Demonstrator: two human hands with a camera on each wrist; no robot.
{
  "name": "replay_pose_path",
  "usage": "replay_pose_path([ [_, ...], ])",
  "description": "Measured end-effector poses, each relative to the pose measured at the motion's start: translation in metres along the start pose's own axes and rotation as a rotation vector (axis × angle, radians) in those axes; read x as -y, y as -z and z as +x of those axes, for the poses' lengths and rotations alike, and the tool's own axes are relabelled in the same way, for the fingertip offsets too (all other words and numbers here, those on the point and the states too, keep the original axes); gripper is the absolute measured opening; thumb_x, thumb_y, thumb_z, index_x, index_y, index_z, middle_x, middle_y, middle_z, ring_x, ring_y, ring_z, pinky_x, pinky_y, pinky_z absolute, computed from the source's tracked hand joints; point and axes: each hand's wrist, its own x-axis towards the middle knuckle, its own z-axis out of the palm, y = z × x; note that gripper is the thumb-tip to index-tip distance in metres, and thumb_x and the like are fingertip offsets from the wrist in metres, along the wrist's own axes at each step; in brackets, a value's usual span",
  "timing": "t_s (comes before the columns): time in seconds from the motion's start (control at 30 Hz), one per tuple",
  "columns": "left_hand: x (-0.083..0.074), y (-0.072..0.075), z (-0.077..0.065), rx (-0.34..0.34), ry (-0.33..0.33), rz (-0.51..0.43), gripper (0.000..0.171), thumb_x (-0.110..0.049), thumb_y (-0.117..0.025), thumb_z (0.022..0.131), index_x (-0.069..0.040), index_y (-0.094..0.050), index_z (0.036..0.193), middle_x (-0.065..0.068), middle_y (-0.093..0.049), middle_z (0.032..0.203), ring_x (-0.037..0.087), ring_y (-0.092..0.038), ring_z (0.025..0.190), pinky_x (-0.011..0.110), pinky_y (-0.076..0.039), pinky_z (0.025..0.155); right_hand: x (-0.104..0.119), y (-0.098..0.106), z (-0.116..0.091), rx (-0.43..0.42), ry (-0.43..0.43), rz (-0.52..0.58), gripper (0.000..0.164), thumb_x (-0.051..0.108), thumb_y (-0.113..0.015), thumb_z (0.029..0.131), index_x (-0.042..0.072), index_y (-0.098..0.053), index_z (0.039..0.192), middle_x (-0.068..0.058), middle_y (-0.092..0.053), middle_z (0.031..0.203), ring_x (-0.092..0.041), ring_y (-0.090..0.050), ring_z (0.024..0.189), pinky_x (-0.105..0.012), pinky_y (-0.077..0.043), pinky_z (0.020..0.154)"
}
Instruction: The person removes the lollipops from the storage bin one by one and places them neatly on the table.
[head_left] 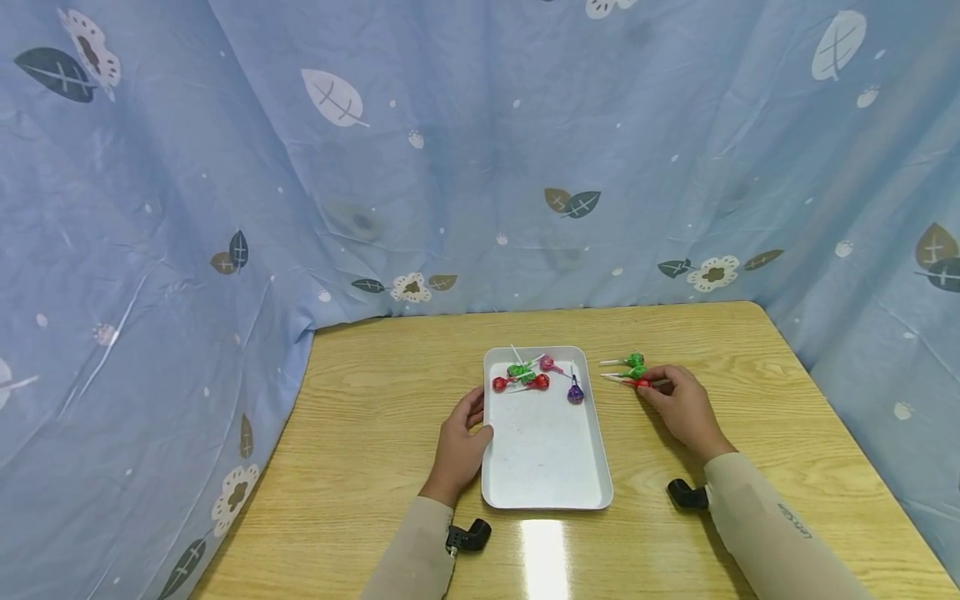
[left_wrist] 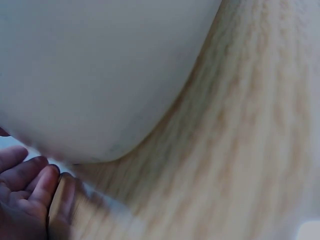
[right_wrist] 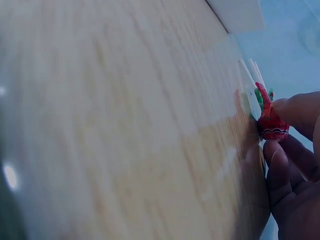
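A white tray (head_left: 547, 467) lies on the table with several wrapped lollipops at its far end: red (head_left: 538, 382), green (head_left: 517, 372), pink (head_left: 548, 363) and purple (head_left: 575, 393). At its left side, my left hand (head_left: 459, 446) holds the rim, thumb over the edge and fingers along the outer wall. Right of the tray, my right hand (head_left: 681, 408) pinches a red lollipop (right_wrist: 272, 122) between thumb and fingers, close over the table. Two green lollipops (head_left: 636, 359) lie just beyond it, sticks pointing left.
The wooden table (head_left: 375, 400) has a blue patterned curtain (head_left: 450, 167) behind it and at both sides. A black wrist camera (head_left: 468, 536) is strapped to the left sleeve, another camera (head_left: 686, 495) to the right one.
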Motion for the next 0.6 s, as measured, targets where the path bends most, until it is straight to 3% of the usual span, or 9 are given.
replay_pose_path([
  [0.4, 0.0012, -0.0011, -0.0006, -0.007, -0.005, -0.020, 0.066, 0.007, -0.063, 0.095, -0.006, -0.053, 0.159, 0.014, -0.063, 0.147, 0.029, -0.064, 0.127, 0.051, -0.050, 0.110, 0.0003, 0.0005, -0.0003, -0.006, -0.009, 0.022, 0.021, 0.007, -0.075, 0.104, -0.003, -0.071, 0.123, -0.022, -0.064, 0.123, -0.033, -0.066, 0.101, -0.027, -0.053, 0.078],
  [0.6, -0.0011, -0.0005, -0.0005, -0.001, 0.007, 0.015, 0.066, 0.005, -0.061, 0.096, -0.007, -0.052, 0.160, 0.011, -0.063, 0.148, 0.025, -0.064, 0.128, 0.046, -0.052, 0.110, 0.0019, 0.0008, -0.0010, -0.005, -0.022, 0.040, 0.024, 0.006, -0.075, 0.104, -0.004, -0.070, 0.125, -0.022, -0.064, 0.122, -0.033, -0.066, 0.101, -0.025, -0.052, 0.077],
])
